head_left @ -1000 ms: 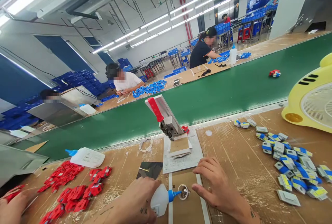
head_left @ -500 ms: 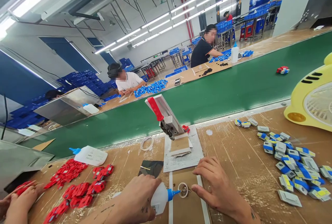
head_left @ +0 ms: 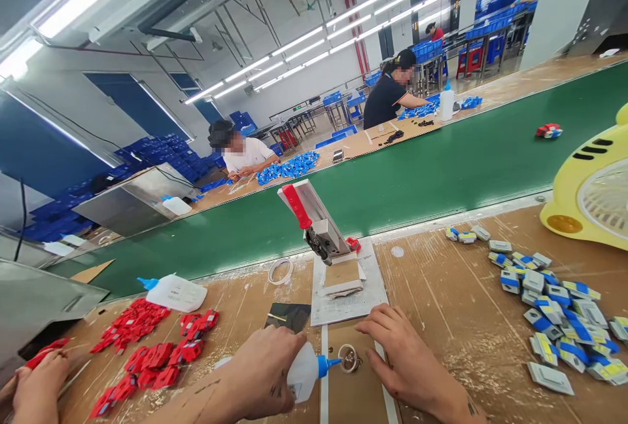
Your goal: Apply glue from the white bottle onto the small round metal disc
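My left hand (head_left: 267,371) is wrapped round a white squeeze bottle (head_left: 301,379) with a blue nozzle. The nozzle tip touches a small metal ring part (head_left: 349,358) lying on a cardboard strip (head_left: 358,391). My right hand (head_left: 405,362) rests beside that ring, with thumb and forefinger near it and the fingers partly curled. I cannot see anything held in it. Just beyond stands a toggle clamp (head_left: 316,224) with a red handle on a white base plate (head_left: 348,300).
Red parts (head_left: 147,352) lie at the left beside another bottle (head_left: 174,293); a co-worker's hand (head_left: 36,388) is at the lower left. Blue-and-white parts (head_left: 554,300) are heaped at right, near a yellow fan (head_left: 591,188). A green conveyor belt (head_left: 392,182) runs behind, with people seated beyond.
The view has shifted slightly; my hands keep bottle and ring together. The co-worker's hand at the lower left has moved a little. The red toy on the belt has drifted right.
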The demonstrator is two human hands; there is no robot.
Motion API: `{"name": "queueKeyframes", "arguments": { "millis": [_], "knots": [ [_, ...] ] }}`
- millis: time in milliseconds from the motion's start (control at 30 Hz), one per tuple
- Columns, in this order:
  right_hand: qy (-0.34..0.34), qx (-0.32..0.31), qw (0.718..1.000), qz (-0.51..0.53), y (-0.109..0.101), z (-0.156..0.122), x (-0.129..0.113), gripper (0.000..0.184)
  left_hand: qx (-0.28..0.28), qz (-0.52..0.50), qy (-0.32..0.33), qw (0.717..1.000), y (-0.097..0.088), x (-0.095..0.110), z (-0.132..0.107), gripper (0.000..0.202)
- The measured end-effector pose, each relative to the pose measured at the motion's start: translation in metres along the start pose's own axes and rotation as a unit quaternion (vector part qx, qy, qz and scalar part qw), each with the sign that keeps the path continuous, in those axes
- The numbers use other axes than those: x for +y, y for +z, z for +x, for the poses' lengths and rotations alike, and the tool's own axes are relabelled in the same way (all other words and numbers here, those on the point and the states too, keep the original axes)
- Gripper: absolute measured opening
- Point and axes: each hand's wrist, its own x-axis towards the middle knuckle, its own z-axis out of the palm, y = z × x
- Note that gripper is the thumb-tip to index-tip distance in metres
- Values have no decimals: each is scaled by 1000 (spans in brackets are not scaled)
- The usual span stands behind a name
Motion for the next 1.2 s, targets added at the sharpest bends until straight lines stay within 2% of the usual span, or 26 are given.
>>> {"name": "queueKeyframes", "arguments": {
  "millis": [167,367,600,967,1200],
  "knots": [
    [9,-55,998,-8,6,0,-2,43,-1,-1,-1,1000,-1,0,0,44],
    [10,-57,998,-19,6,-1,-1,49,-1,-2,6,1000,0,-1,-1,45],
    [8,-48,999,-13,7,-2,-1,44,7,-3,11,1000,1,-4,-1,43],
    [58,-118,991,2,1,2,-4,43,18,-8,2,1000,5,-7,0,39],
    [45,-113,992,-20,2,0,-2,44,22,-31,10,999,6,-8,-1,37]
  ]
}}
